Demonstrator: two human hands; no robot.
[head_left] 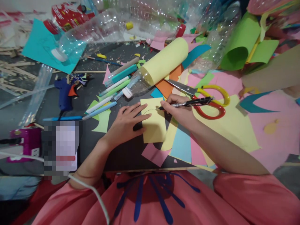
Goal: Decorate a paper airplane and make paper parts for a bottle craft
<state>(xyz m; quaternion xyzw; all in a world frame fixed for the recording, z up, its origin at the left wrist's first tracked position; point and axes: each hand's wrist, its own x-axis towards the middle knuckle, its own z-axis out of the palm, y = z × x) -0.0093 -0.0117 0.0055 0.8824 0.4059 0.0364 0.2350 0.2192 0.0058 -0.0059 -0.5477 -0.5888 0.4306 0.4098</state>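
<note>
A small yellow sheet of paper (153,129) lies on the dark table in front of me, with a thin curved pen line near its top. My left hand (130,120) rests with fingers spread, their tips on the sheet's left edge. In my right hand (175,109) is a black pen (187,103), its tip at the right end of the drawn line. Just beyond the sheet lies a clear plastic bottle (146,79) wrapped in yellow paper. Scissors (199,92) with yellow and red handles lie partly open to the right of the pen.
Several markers (119,86) lie left of the bottle. A blue glue gun (64,93) and a blurred-out phone (65,145) are further left. Clear bottles (91,28) crowd the back. Coloured paper sheets (234,128) cover the right side, and a white cable (93,189) crosses the lower left.
</note>
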